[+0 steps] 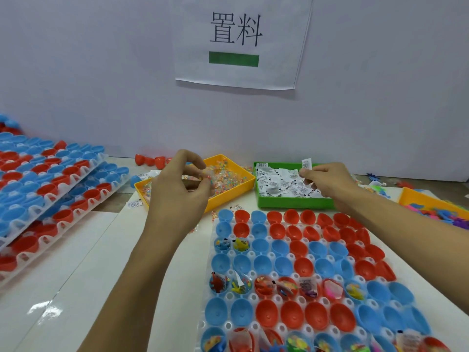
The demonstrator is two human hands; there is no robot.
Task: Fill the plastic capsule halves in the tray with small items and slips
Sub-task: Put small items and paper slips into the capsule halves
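A white tray (pixel 250 297) holds rows of red and blue capsule halves (pixel 291 315); some hold small toys and slips, others are bare inside. My left hand (pixel 177 189) hovers over the yellow bin (pixel 229 193) of clear bead packets and pinches one packet (pixel 209 175) at its fingertips. Over the green bin (pixel 291 203) of white slips, my right hand (pixel 328 177) pinches one slip (pixel 306 163) upright between thumb and finger.
Two stacked trays of red and blue halves (pixel 50 179) lean at the left. A second yellow bin (pixel 431 201) with colourful toys sits at the far right. Loose red halves (pixel 149 160) lie by the white wall, which carries a paper sign (pixel 241 41).
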